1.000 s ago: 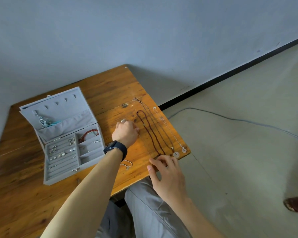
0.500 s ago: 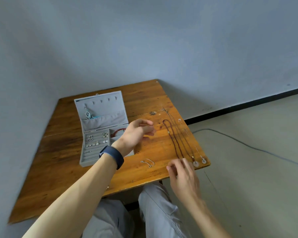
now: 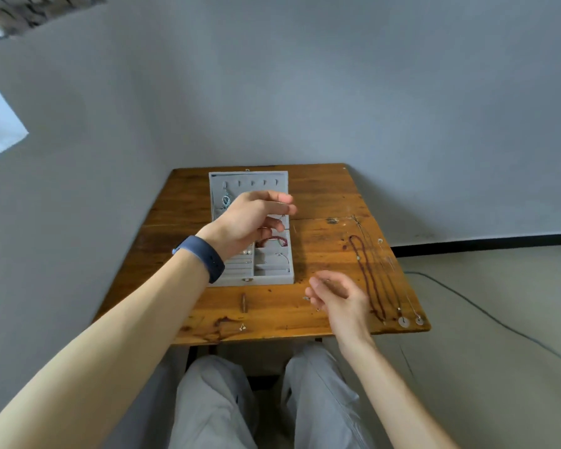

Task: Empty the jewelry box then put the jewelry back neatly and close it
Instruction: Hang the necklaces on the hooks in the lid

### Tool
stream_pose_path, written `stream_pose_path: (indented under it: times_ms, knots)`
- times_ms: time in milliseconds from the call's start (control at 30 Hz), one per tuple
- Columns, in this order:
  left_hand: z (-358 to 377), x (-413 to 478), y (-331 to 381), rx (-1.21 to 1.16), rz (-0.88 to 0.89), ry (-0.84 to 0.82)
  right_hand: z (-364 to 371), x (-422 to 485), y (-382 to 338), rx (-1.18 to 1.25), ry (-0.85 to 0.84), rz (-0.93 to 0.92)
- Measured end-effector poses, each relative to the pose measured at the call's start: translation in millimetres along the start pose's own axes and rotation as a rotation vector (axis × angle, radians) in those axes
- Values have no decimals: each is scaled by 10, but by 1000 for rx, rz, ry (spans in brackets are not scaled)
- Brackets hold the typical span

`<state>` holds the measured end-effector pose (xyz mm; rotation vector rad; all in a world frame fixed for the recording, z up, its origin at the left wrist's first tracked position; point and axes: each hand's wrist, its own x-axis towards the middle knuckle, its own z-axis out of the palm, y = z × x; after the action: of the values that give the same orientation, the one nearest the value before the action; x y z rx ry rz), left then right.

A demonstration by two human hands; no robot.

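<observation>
Left grip [image 3: 256, 218] curled above the open jewelry box [image 3: 272, 279] on the surface [image 3: 321, 241], hold unclear; right grip [image 3: 337, 296] loosely curled, apparently empty, just beside necklaces [image 3: 371, 280]. Light, slippery, tangle-prone: judged best pinched at clasp or pendant.

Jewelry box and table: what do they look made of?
Jewelry box: seemingly soft grey velvet or felt covering, matte, no shine. Table: wood, orange-brown and likely varnished, with visible grain, dark knots and a seam between boards.
</observation>
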<state>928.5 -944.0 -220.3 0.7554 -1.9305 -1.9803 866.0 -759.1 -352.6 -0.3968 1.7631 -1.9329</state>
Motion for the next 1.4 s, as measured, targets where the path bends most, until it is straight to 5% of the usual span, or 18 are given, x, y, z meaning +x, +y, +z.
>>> stream_pose_path:
  times_ms: [200,633,733,900,1200,1400]
  knots:
    - [-305,-143,-43,-3,35,106,253,-23,-125,392,-29,153]
    - [-761,-98,-111,-299,-54,105,255,77,-175,223,-169,146]
    - [-745,-81,-77,-60,8,71,233,133,-147,38,-156,89]
    - [-758,49,16,839,203,251,195,307,-158,-145,-151,5]
    - [-746,515,-14,1283,406,497,388,795,-186,-256,-120,-36]
    - [-860,910,-12,1543,517,520,532,1215,-128,-471,-127,-121]
